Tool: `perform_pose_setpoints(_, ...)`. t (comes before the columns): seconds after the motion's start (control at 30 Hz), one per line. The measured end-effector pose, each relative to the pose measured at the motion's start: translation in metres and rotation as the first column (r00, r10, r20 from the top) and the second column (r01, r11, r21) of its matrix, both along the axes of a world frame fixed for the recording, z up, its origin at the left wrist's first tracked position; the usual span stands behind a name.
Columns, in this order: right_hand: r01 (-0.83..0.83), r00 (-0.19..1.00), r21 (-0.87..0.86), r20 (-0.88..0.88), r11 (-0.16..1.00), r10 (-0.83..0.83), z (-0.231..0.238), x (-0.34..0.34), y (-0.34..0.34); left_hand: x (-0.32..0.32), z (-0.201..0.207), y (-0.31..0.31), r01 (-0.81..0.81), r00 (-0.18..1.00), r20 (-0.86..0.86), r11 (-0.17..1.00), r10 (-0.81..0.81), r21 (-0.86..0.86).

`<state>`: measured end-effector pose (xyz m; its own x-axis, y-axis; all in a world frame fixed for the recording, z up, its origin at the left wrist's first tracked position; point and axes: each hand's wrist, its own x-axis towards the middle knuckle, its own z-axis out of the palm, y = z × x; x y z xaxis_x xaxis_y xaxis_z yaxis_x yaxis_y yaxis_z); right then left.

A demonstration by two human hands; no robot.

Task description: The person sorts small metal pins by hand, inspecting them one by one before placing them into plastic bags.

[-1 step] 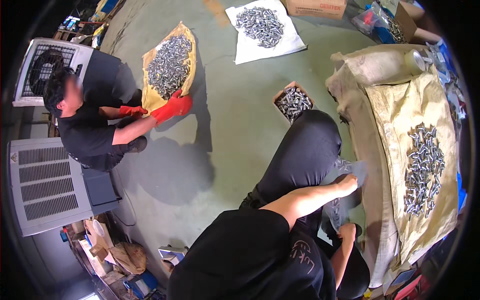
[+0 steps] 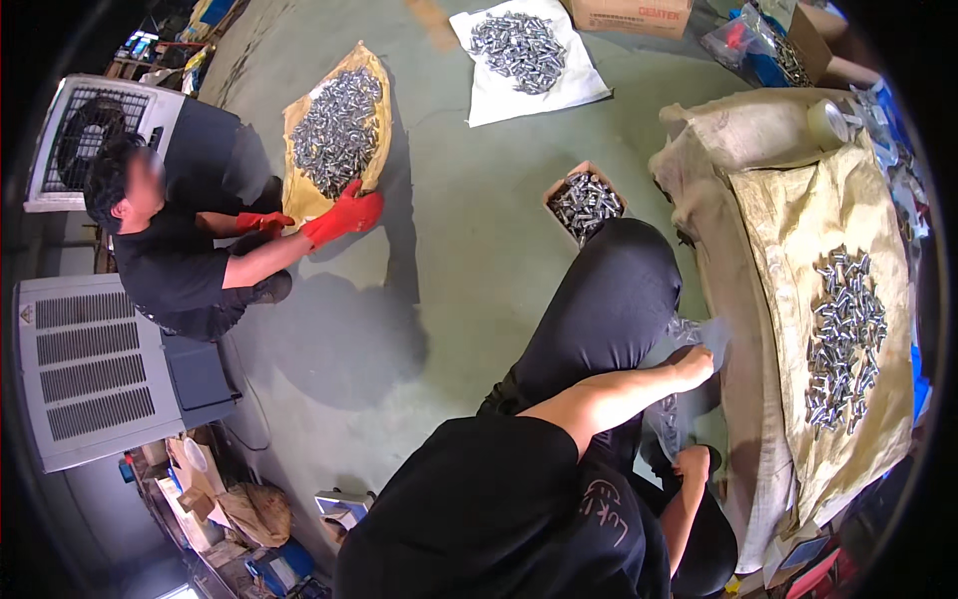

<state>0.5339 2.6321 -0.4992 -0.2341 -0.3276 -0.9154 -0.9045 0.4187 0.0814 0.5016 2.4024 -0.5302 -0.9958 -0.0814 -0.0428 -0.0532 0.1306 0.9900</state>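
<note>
My left hand (image 2: 692,367) is closed on the upper part of a clear plastic bag (image 2: 667,424), beside my bent knee. Lower down, my right hand (image 2: 691,462) grips the same bag near its other end. Small shiny metal pieces seem to show through the plastic, but blur and glare hide how many. To the right of my hands, a pile of short metal pins (image 2: 846,339) lies on a yellowish woven sack (image 2: 788,240). Past my knee stands a small open cardboard box (image 2: 555,205) filled with similar pieces.
On the left, a person in red gloves (image 2: 344,215) holds a yellow sack (image 2: 299,200) heaped with metal pieces. A white sheet (image 2: 489,110) with another heap lies at the back, near a cardboard box (image 2: 629,15). Two grey machine units (image 2: 95,359) stand at far left.
</note>
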Motion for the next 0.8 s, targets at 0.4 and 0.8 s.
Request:
perform_pose_setpoints(0.4, 0.827, 0.554, -0.068, -0.073, 0.559, -0.829, 0.001, 0.011, 0.014, 0.022, 0.110, -0.015, 0.065, 0.861, 0.508, 0.997, -0.031, -0.048)
perform_pose_setpoints(0.8, 0.725, 0.422, -0.658, 0.188, 0.205, -0.887, 0.056, -0.017, -0.052, 0.022, 0.034, 0.030, -0.572, 0.817, -0.216, 0.795, 0.534, -0.199)
